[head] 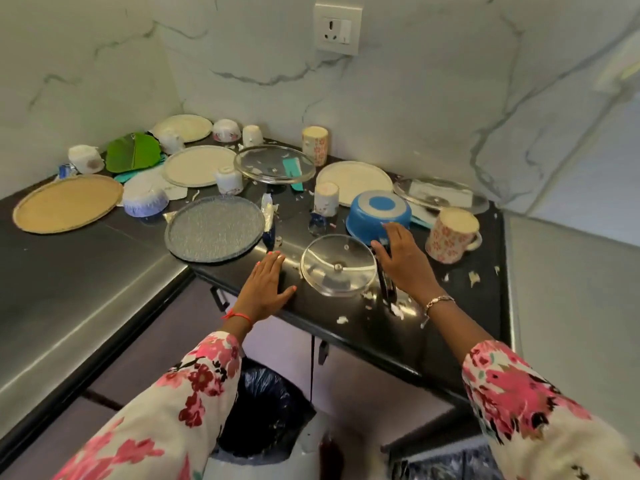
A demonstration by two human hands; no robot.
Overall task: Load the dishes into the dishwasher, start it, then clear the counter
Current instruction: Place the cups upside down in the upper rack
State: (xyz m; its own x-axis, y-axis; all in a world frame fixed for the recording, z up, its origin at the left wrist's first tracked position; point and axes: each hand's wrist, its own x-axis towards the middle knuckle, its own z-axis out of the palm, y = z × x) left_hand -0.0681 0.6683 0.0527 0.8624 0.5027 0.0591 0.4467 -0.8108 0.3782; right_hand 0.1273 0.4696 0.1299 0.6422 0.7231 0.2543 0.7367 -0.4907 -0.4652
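Dishes sit upturned on the black counter (346,327): blue pot (377,213) bottom-up, floral mug (450,233) mouth-down, so any contents are hidden. Left hand (266,285) lies flat and spread at the counter edge, holding nothing. Right hand (401,258), fingers extended, touches the pot's rim (no closed grasp). Small glass lid (337,265) lies between the hands. Bin (259,414) below has a dark liner.
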